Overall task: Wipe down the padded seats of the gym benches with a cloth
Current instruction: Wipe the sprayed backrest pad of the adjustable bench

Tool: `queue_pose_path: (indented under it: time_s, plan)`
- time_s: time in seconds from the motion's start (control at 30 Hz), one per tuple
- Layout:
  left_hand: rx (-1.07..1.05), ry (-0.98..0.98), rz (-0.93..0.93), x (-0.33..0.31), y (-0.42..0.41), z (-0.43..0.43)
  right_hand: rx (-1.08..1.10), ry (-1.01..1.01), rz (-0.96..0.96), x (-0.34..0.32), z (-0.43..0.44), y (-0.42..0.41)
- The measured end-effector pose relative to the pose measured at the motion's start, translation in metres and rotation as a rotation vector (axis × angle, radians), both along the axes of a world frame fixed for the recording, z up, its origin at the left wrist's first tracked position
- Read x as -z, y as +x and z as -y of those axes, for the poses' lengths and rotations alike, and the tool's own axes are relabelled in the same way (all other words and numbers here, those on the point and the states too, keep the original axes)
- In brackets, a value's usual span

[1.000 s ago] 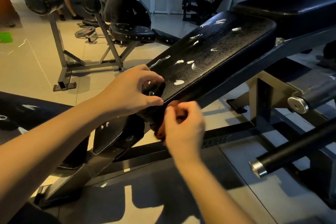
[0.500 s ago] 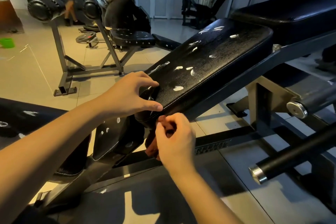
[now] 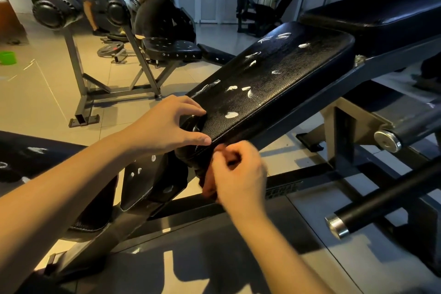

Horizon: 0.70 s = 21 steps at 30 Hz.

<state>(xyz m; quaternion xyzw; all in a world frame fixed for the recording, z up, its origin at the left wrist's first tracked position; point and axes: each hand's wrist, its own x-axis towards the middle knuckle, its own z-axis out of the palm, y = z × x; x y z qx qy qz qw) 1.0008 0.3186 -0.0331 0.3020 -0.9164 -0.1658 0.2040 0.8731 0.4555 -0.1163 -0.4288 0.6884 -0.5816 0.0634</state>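
Against the low near end of the padded seat (image 3: 274,83), the fingers (image 3: 188,104) of the left hand (image 3: 164,124) arch over the top corner while the thumb lies flat along the side seam, so the pad's end is gripped between them. Just below that thumb, the right hand (image 3: 241,179) has its fingers (image 3: 220,159) curled tight, pinching a rust-brown cloth (image 3: 208,185) bunched under the seat's end. Most of the cloth is hidden behind the hand. Both forearms reach in from the lower edge, the left from the left side, the right nearly straight up the middle.

From the fingers the seat's long axis runs away and to the right, tilting upward, and it widens toward its far end, which meets a second pad (image 3: 372,14). White smears dot the textured black surface beyond the left fingertips. A steel frame (image 3: 358,71) runs beneath the seat. Right of the fingers a black bar (image 3: 393,198) with a chrome cap juts toward the camera.
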Motion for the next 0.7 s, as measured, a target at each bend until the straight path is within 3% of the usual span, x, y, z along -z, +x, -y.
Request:
queue_pose_path:
  time_s: [0.13, 0.3, 0.5, 0.63, 0.7]
  plan:
    - [0.021, -0.01, 0.005, 0.002, 0.002, -0.001, 0.22, -0.175, 0.027, -0.025, -0.001, -0.042]
    - [-0.007, -0.029, 0.008, 0.0, -0.001, -0.001, -0.064, 0.126, 0.012, 0.021, 0.0, 0.012]
    - [0.001, -0.031, 0.003, 0.006, 0.002, -0.001, 0.12, -0.123, 0.116, -0.011, 0.001, -0.024]
    - [-0.016, -0.028, -0.001, 0.003, 0.001, -0.001, -0.049, 0.117, 0.153, 0.01, 0.003, 0.011]
    - [-0.02, -0.019, -0.002, 0.002, 0.0, -0.002, -0.008, 0.059, 0.144, 0.002, 0.004, 0.004]
